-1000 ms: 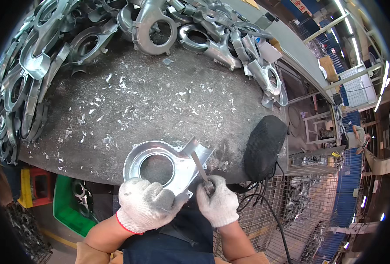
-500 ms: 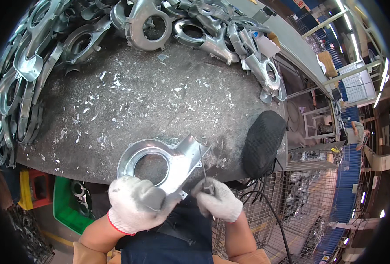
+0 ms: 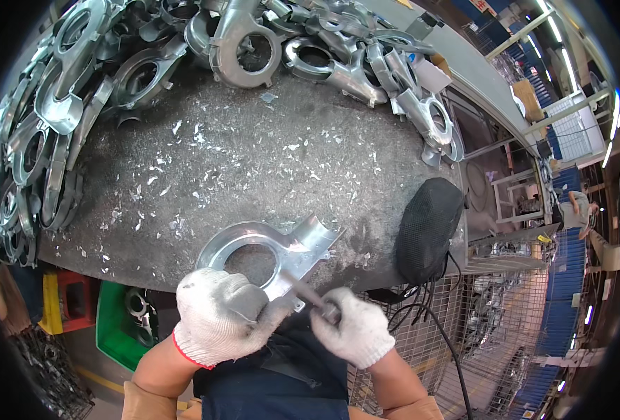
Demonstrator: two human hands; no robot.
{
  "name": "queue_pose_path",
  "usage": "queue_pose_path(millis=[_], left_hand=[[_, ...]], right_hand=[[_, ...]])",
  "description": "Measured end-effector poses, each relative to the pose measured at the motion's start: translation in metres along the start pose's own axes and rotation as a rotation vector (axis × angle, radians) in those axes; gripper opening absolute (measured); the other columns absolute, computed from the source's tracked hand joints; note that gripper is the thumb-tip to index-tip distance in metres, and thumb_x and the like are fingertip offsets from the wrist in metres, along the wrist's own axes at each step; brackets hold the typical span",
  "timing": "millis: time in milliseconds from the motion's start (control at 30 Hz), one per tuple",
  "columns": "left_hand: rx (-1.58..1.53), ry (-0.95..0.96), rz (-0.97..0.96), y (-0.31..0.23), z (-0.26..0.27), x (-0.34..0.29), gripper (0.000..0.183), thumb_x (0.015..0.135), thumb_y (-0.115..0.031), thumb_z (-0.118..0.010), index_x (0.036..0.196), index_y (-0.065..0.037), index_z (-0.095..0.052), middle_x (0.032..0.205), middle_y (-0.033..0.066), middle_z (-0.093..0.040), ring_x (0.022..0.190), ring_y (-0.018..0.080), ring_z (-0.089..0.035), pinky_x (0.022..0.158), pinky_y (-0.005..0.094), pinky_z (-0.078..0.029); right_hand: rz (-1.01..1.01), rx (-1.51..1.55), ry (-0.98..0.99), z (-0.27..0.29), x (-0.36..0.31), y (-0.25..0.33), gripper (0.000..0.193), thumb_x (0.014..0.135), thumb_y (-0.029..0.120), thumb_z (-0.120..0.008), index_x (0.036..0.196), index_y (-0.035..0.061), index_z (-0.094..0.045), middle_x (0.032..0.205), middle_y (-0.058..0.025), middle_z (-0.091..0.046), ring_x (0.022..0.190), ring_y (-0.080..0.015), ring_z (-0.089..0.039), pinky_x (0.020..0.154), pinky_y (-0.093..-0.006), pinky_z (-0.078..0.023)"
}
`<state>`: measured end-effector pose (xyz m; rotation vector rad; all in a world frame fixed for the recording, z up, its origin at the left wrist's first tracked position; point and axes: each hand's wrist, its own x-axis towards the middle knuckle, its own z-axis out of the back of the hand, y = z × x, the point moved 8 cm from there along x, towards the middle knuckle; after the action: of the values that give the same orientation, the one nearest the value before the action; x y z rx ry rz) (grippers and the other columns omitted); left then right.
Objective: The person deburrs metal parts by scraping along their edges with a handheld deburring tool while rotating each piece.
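Note:
A silvery metal casting (image 3: 301, 253), a ring with a flared spout, rests at the table's near edge with its spout pointing to the upper right. My left hand (image 3: 220, 308), in a white knit glove, is closed on the ring's near side. The gloved fingers of my right hand (image 3: 355, 327) are wrapped round the handle end of a file (image 3: 304, 288). Its grey blade is blurred by motion and reaches toward the casting's near right edge, by a small lug. Whether the blade touches the metal, I cannot tell.
Similar castings (image 3: 247, 52) lie heaped along the table's far and left sides. Metal shavings litter the grey tabletop (image 3: 254, 161). A black mesh-covered object (image 3: 430, 227) stands at the right, cables below it. A green bin (image 3: 110, 325) and wire cage (image 3: 439, 329) flank me; another person (image 3: 577, 210) stands far right.
The file has swung from upright by the spout's end down to the left, toward the casting's near right edge. My left hand keeps its hold; the whole view has shifted slightly.

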<state>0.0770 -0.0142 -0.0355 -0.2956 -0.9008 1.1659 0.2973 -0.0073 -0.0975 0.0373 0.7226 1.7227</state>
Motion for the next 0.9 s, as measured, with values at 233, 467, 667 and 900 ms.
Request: queue_pose_path(millis=[233, 467, 667, 900], left_hand=[[-0.020, 0.059, 0.062, 0.010, 0.003, 0.001, 0.034, 0.081, -0.026, -0.093, 0.061, -0.014, -0.068, 0.056, 0.0066, -0.056, 0.047, 0.0295, -0.059, 0.047, 0.0412, -0.045], [-0.155, -0.022, 0.123, 0.034, 0.020, -0.004, 0.026, 0.087, -0.020, -0.083, 0.066, -0.012, -0.071, 0.063, 0.0113, -0.066, 0.055, 0.0369, -0.067, 0.055, 0.0435, -0.054], [-0.292, -0.048, 0.086, 0.056, 0.025, -0.011, 0.006, 0.076, -0.009, -0.074, 0.070, -0.010, -0.071, 0.066, 0.0107, -0.066, 0.058, 0.0376, -0.066, 0.057, 0.0435, -0.055], [-0.008, 0.221, -0.150, 0.030, 0.015, 0.001, 0.004, 0.064, -0.021, -0.070, 0.062, -0.018, -0.069, 0.062, 0.0028, -0.063, 0.055, 0.0315, -0.061, 0.058, 0.0425, -0.049]], right_hand=[[0.176, 0.039, -0.162, -0.001, 0.010, 0.015, 0.029, 0.094, 0.026, -0.084, 0.110, 0.0055, -0.071, 0.080, -0.0117, -0.076, 0.071, -0.0332, -0.079, 0.067, -0.0422, -0.063], [0.247, 0.027, -0.315, -0.001, 0.026, 0.033, 0.026, 0.091, 0.030, -0.084, 0.095, 0.0086, -0.070, 0.083, -0.0139, -0.076, 0.072, -0.0366, -0.077, 0.066, -0.0453, -0.062], [0.282, -0.035, 0.019, -0.015, 0.044, 0.036, 0.027, 0.087, 0.032, -0.081, 0.093, 0.0075, -0.071, 0.084, -0.0148, -0.076, 0.079, -0.0399, -0.077, 0.072, -0.0469, -0.063], [0.323, -0.134, 0.954, -0.047, 0.043, 0.024, 0.039, 0.080, 0.025, -0.067, 0.114, 0.0087, -0.077, 0.102, -0.0198, -0.079, 0.101, -0.0398, -0.076, 0.090, -0.0482, -0.061]])
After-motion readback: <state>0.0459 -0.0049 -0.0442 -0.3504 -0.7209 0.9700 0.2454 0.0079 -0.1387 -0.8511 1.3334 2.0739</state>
